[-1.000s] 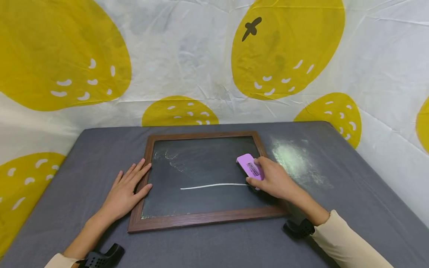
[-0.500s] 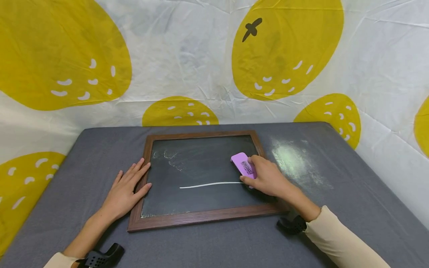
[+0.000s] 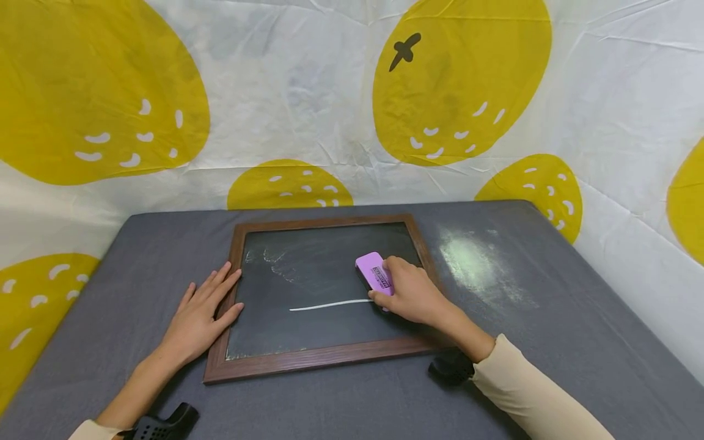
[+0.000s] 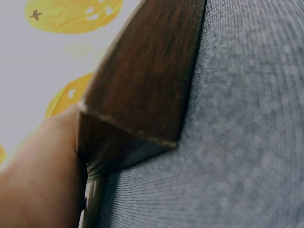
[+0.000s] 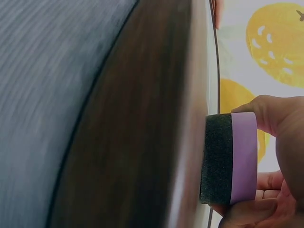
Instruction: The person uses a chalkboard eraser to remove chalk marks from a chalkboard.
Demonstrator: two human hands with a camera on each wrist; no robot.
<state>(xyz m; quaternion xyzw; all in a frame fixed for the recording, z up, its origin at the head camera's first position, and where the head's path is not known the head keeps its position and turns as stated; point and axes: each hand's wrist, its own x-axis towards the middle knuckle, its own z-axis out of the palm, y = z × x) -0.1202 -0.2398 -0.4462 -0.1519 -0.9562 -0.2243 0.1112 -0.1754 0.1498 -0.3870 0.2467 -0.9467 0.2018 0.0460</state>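
A wood-framed chalkboard [image 3: 321, 357] lies flat on a grey table [image 3: 137, 256]. A white chalk line [image 3: 324, 304] runs across its lower middle, with faint smudges [image 3: 272, 260] at the upper left. My right hand [image 3: 409, 293] grips a purple eraser [image 3: 374, 272] and presses it on the board at the line's right end. In the right wrist view the eraser [image 5: 232, 164] shows a dark felt side against the board, next to the frame [image 5: 137, 142]. My left hand [image 3: 200, 318] lies flat with straight fingers on the frame's left edge, whose corner [image 4: 142, 95] fills the left wrist view.
A patch of white chalk dust [image 3: 473, 260] marks the table to the right of the board. A white sheet with yellow fruit shapes [image 3: 462, 79] hangs behind and beside the table. Black wrist mounts [image 3: 451, 366] sit near each wrist.
My right hand has slid the eraser leftward along the chalk line, whose right part is gone. The left hand has stayed on the frame.
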